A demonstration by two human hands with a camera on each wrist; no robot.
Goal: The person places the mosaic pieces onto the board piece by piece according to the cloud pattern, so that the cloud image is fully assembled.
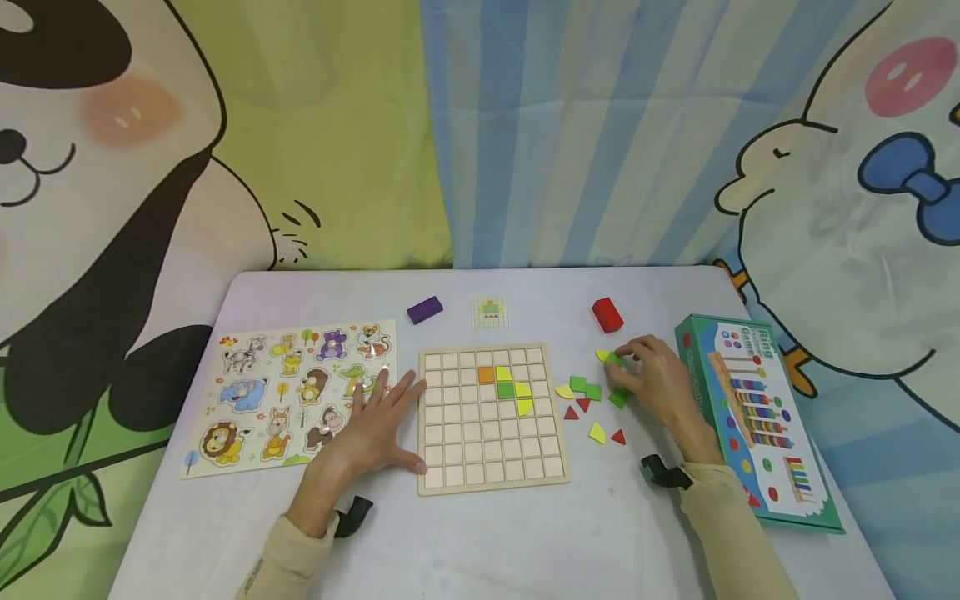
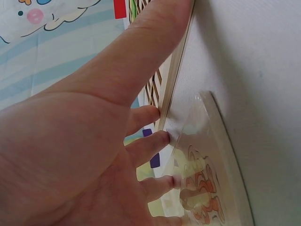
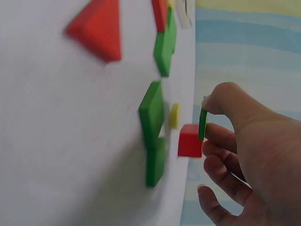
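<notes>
My left hand (image 1: pixel 375 433) lies with fingers spread at the left edge of a wooden grid board (image 1: pixel 495 489), thumb and fingertips touching its frame. On the board sit an orange square (image 1: pixel 487 375), a yellow square (image 1: pixel 503 373), a green square (image 1: pixel 506 390) and two yellow rounded pieces (image 1: pixel 524 407). To the board's right, my right hand (image 1: pixel 660 383) pinches a green tile (image 3: pixel 202 123) between thumb and index finger, slightly above the table. Below that hand are more green tiles (image 3: pixel 151 113). Green squares (image 1: pixel 593 392), yellow pieces (image 1: pixel 597 432) and red triangles (image 1: pixel 618 437) lie loose between board and hand.
An animal puzzle board (image 1: pixel 352 333) lies at the left, partly under the left fingers. Behind the grid board are a purple block (image 1: pixel 424 310), a small pattern card (image 1: pixel 491 312) and a red block (image 1: pixel 607 315). A green-edged box (image 1: pixel 765 417) stands at the right.
</notes>
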